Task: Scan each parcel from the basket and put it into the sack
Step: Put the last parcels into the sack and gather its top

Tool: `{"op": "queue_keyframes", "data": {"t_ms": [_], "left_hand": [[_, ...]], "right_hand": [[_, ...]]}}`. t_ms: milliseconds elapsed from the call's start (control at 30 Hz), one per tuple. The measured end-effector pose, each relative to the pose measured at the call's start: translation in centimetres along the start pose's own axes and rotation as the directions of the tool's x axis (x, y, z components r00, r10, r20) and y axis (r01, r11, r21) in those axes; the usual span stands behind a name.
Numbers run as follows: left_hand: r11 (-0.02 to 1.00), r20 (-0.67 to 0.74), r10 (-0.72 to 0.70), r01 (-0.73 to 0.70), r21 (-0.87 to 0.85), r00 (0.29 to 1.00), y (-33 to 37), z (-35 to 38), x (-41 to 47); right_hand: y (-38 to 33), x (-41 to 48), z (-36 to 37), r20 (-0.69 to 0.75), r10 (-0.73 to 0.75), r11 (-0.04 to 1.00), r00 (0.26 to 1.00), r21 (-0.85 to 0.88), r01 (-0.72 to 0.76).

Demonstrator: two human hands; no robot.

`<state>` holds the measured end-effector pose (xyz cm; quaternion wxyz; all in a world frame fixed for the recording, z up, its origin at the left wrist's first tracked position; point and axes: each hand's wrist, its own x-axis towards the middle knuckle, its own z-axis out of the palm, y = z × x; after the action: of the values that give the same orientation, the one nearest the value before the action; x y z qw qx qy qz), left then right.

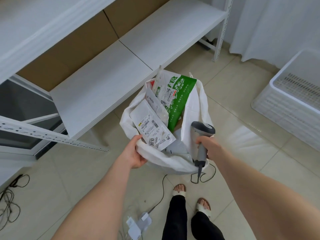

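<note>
Right now this looks like the drop-in step, close to finished.

- **Basket** (pixel 285 108), right edge of frame: the part in view shows only a bare perforated bottom. The rest is cut off, so I can't confirm it's empty.
- **Sack** (pixel 192 108), frame centre: stands open on the floor, just below the shelf (pixel 103 84).
- **Green parcel** (pixel 180 94): upright at the back of the sack.
- **White parcel** (pixel 152 129): lies tilted, label up, at the mouth's near left.
- **Scanner** (pixel 203 130): sits over the sack's right rim.
- **Left hand** (pixel 136 153): grips the near rim with fingers curled under the fabric. The thumb is just beside the white parcel's lower corner; can't tell if they touch.
- **Right hand** (pixel 210 146): wrapped round the scanner handle.

Next move, as I judge it: release the rim and turn right to check the basket for anything left.
</note>
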<state>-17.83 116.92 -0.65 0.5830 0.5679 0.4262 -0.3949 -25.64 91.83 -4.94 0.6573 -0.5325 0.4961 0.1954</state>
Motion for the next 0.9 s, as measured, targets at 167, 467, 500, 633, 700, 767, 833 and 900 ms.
{"op": "queue_keyframes", "data": {"t_ms": [167,467,500,633,700,767,833,900], "left_hand": [[0.997,0.063,0.012,-0.016,0.072,0.998,1.6,1.3,-1.6],[0.969,-0.155,-0.018,-0.021,-0.247,0.988,1.6,3.3,-1.4],[0.967,-0.145,-0.023,-0.014,-0.253,0.989,1.3,3.5,-1.3],[0.971,-0.038,-0.014,0.005,-0.239,0.999,1.0,3.4,-1.0],[0.979,0.078,0.014,0.002,-0.206,0.997,1.1,3.3,-1.0],[0.992,0.155,0.007,0.013,-0.123,0.988,0.9,3.3,-1.0],[0.999,0.171,-0.026,0.022,0.023,0.985,0.3,3.6,-1.2],[0.977,0.169,-0.06,0.023,0.214,0.984,-0.9,4.4,-1.5]], "right_hand": [[-1.8,-1.7,0.3,0.027,0.042,0.998,0.999,-0.045,-0.04],[-2.1,-3.1,0.5,0.068,0.169,0.974,0.983,0.141,-0.177],[-2.0,-3.2,0.7,0.076,0.173,0.97,0.982,0.159,-0.183],[-1.6,-1.6,2.0,0.062,0.127,0.989,0.99,0.069,-0.131],[-1.6,-1.4,2.4,0.04,0.105,0.994,0.994,0.023,-0.106],[-1.7,-1.6,2.4,0.039,0.101,0.995,0.994,0.003,-0.101],[-1.8,-1.8,2.3,0.065,0.108,0.994,0.992,-0.001,-0.108],[-1.6,-1.9,2.1,0.074,0.122,0.992,0.99,0.009,-0.123]]}}
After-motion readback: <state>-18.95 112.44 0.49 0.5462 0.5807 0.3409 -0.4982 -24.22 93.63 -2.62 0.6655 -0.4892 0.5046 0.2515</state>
